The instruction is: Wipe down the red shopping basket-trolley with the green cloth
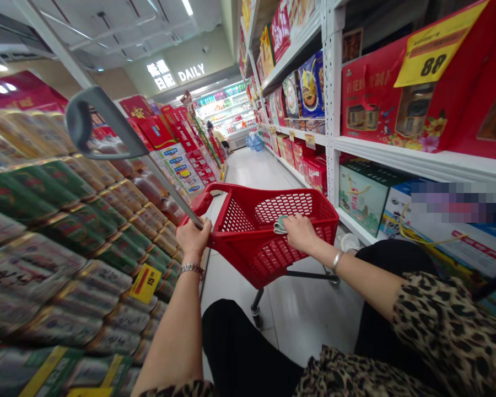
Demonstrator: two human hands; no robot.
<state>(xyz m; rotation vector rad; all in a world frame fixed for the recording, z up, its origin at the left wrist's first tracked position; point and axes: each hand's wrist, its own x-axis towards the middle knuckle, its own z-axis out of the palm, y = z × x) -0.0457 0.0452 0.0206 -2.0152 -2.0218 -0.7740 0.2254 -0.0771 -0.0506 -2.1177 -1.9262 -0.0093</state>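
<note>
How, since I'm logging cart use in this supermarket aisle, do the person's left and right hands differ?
The left hand is closed around the metal cart pole, while the right hand lies flatter on the red basket, beside a folded pale green item. The left hand wears a link bracelet; the right, a silver bangle. Both hands are bare and on the same cart.

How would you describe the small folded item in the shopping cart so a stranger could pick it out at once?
In the supermarket aisle, find the red cart in front of the person. Its right hand rests at the basket's edge. Just left of those fingers lies the folded item, its pale grey-green standing out against the red mesh.
</note>
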